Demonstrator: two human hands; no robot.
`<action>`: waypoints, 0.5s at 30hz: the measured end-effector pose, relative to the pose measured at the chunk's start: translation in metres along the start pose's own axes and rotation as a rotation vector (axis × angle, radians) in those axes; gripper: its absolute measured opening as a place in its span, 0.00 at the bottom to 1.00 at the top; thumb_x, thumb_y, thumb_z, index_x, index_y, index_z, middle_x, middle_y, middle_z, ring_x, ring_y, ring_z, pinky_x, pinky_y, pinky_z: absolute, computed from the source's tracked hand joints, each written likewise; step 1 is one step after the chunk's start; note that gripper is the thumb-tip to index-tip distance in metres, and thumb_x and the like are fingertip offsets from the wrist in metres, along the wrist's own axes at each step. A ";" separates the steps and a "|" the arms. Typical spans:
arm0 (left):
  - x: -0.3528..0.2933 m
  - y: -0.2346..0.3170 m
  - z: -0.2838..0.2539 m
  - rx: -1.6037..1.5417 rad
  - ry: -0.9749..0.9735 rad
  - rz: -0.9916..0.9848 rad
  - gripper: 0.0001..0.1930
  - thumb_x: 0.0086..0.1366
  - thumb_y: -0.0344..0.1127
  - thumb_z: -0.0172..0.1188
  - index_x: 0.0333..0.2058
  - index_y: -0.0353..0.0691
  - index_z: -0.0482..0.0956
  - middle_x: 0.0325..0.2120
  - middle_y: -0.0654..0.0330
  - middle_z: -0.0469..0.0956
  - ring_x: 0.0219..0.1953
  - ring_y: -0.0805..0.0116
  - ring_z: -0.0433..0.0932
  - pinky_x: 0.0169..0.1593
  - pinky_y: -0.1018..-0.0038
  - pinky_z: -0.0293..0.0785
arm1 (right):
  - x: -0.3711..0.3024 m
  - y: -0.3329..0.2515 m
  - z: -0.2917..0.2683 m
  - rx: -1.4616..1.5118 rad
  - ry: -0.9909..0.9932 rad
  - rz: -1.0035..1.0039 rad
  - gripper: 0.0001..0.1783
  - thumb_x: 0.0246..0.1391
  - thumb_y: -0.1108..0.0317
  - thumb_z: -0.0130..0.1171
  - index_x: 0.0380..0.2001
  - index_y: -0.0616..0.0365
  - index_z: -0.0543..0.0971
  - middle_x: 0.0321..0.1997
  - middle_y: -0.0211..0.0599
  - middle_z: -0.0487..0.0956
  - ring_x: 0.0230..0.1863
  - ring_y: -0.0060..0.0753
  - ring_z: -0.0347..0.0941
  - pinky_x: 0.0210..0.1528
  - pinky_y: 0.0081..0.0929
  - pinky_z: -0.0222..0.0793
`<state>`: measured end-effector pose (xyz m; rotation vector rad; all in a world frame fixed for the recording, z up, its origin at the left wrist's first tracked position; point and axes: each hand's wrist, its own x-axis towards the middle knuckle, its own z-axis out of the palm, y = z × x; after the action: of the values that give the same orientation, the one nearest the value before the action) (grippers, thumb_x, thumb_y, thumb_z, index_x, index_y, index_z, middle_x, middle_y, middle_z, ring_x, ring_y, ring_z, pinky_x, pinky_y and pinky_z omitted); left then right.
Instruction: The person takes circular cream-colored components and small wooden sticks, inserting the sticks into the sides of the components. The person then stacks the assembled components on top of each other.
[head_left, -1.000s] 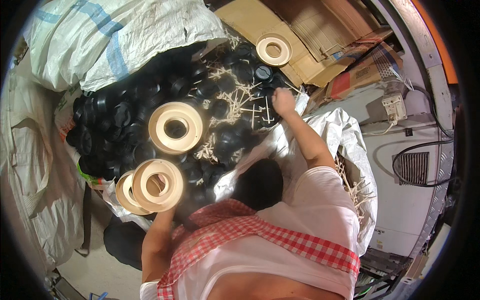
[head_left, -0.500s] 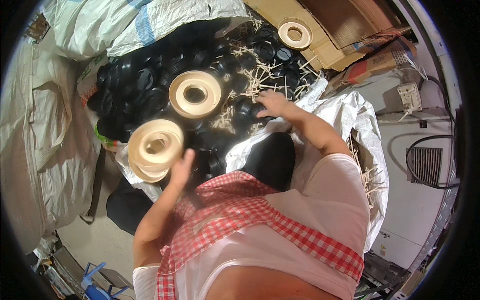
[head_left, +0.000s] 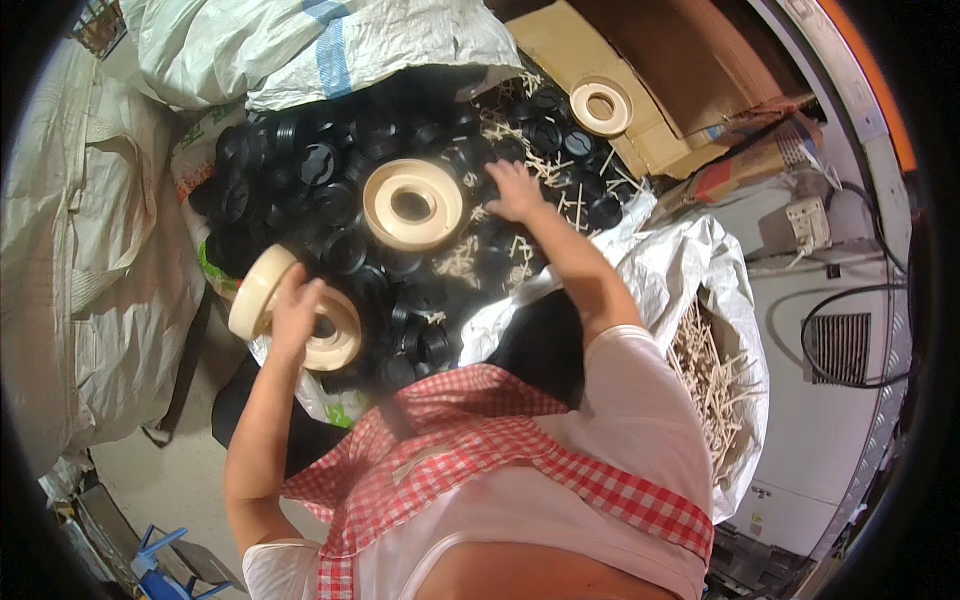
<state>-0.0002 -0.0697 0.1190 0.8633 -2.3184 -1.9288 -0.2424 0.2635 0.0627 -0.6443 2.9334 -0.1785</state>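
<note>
My left hand (head_left: 296, 312) grips a cream plastic ring (head_left: 258, 288), a thick disc with a raised rim, and holds it tilted. Partly beneath that hand lies a second cream ring (head_left: 340, 338) with a hole in its middle. My right hand (head_left: 515, 190) has its fingers spread over black plastic caps (head_left: 540, 135) and thin cream plastic sticks (head_left: 545, 170); nothing shows in its grasp. Between my hands another cream ring (head_left: 448, 232) rests flat on the heap of round black parts (head_left: 320, 165).
One more cream ring (head_left: 621, 116) sits on a cardboard box (head_left: 645, 155) at the far right. A white sack (head_left: 735, 245) full of cream sticks stands at my right, near a grey cabinet (head_left: 790, 430) with a cable. Large white woven sacks (head_left: 90, 300) line the left and far sides.
My left hand has moved left and tilted one cream ring up off the lower one. The right hand has shifted left, away from the black caps beside it, with its fingers spread.
</note>
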 end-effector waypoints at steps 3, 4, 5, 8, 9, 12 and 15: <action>0.010 -0.012 0.013 0.154 -0.236 -0.037 0.30 0.59 0.38 0.58 0.56 0.28 0.62 0.54 0.45 0.66 0.56 0.61 0.66 0.58 0.71 0.61 | 0.007 -0.014 0.014 -0.103 -0.003 0.075 0.42 0.35 0.58 0.68 0.57 0.46 0.62 0.60 0.41 0.63 0.60 0.50 0.59 0.58 0.52 0.56; 0.004 -0.002 0.017 0.149 -0.313 -0.106 0.29 0.58 0.38 0.58 0.55 0.28 0.64 0.53 0.45 0.67 0.56 0.62 0.67 0.57 0.71 0.62 | 0.013 -0.020 0.004 0.001 -0.125 0.148 0.43 0.34 0.58 0.68 0.57 0.46 0.62 0.58 0.43 0.63 0.60 0.50 0.58 0.58 0.53 0.56; -0.001 0.001 0.019 0.171 -0.334 -0.134 0.28 0.57 0.38 0.59 0.54 0.29 0.64 0.53 0.45 0.68 0.55 0.59 0.68 0.57 0.68 0.62 | 0.014 -0.023 -0.002 0.102 -0.249 0.226 0.43 0.34 0.58 0.68 0.57 0.46 0.61 0.57 0.45 0.63 0.60 0.50 0.58 0.58 0.54 0.55; -0.015 0.016 0.019 0.462 -0.364 0.281 0.28 0.56 0.37 0.59 0.54 0.31 0.65 0.53 0.44 0.67 0.56 0.53 0.66 0.59 0.66 0.60 | 0.006 0.017 0.008 0.146 0.008 0.268 0.42 0.35 0.59 0.67 0.57 0.45 0.61 0.57 0.46 0.62 0.60 0.53 0.57 0.57 0.59 0.53; -0.018 0.020 0.019 0.467 -0.386 0.267 0.29 0.57 0.38 0.59 0.55 0.32 0.63 0.54 0.43 0.65 0.57 0.48 0.63 0.59 0.63 0.59 | 0.002 0.033 -0.001 0.005 -0.035 0.392 0.42 0.35 0.59 0.67 0.57 0.44 0.60 0.59 0.46 0.60 0.60 0.54 0.56 0.57 0.60 0.52; -0.018 0.028 0.022 0.567 -0.400 0.312 0.28 0.57 0.38 0.59 0.55 0.32 0.64 0.55 0.43 0.64 0.57 0.47 0.63 0.59 0.62 0.59 | -0.002 0.069 -0.018 -0.435 0.045 0.592 0.45 0.38 0.58 0.67 0.60 0.44 0.57 0.64 0.45 0.54 0.63 0.57 0.49 0.57 0.61 0.51; -0.015 0.039 0.023 0.611 -0.433 0.298 0.29 0.57 0.37 0.59 0.55 0.32 0.64 0.55 0.43 0.64 0.57 0.46 0.62 0.60 0.61 0.58 | 0.036 0.084 -0.005 -0.362 0.154 0.331 0.36 0.39 0.56 0.66 0.54 0.50 0.67 0.59 0.40 0.64 0.60 0.51 0.56 0.56 0.51 0.56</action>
<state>-0.0107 -0.0387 0.1535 0.0592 -3.1355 -1.4010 -0.3103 0.3242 0.0522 -0.1771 3.1932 0.3586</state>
